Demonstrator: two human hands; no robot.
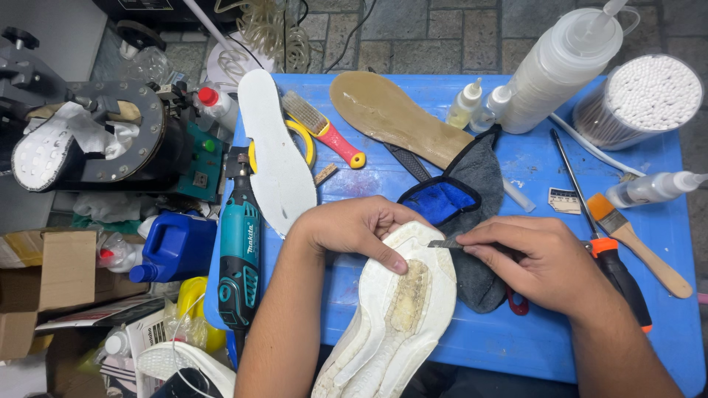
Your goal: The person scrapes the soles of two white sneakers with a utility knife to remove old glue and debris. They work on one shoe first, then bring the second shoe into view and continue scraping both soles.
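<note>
- The white shoe sole (394, 317) is the landmark; it lies on the near edge of the blue surface (664, 309), and its long axis runs from the lower left up to the right.
- To the left of the sole, a teal rotary tool (240, 258) lies on the surface, well apart.
- The left hand (354, 228) comes from the left side; its fingers (383, 254) are closed on the upper end of the sole, and the thumb presses on its face.
- Just right of the sole's upper end, the right hand (546, 262) pinches a thin blade (445, 243) with narrow fingers; the blade tip touches the sole's edge, so this hand is the nearer 1 to that edge.
- Under this hand, right of the sole, lies a grey cloth (483, 287).
</note>
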